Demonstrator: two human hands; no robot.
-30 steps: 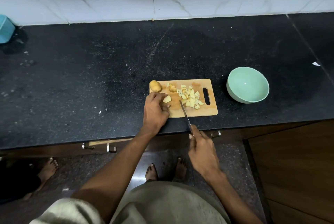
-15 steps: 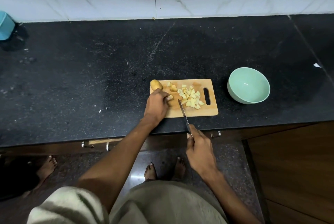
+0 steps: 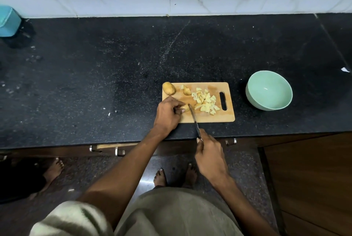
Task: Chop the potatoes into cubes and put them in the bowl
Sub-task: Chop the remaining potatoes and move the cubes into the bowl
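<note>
A wooden cutting board (image 3: 226,117) lies near the counter's front edge. My left hand (image 3: 167,114) pinches a potato piece (image 3: 185,108) on the board's left half. My right hand (image 3: 209,154) grips a knife (image 3: 194,116) by the handle, its blade tip right beside that piece. A pile of potato cubes (image 3: 206,101) sits mid-board. A whole potato (image 3: 169,88) rests at the board's far left corner, with a potato chunk (image 3: 187,91) next to it. The mint green bowl (image 3: 269,93) stands empty to the right of the board.
The black granite counter (image 3: 95,75) runs to a white marble wall. A blue container (image 3: 8,21) sits at the far left. A white scrap (image 3: 344,69) lies at the right edge. Another person's foot (image 3: 53,169) shows on the floor at the left.
My left hand has shifted on the board's left side and now pinches the potato piece. The knife blade has moved left, up against it.
</note>
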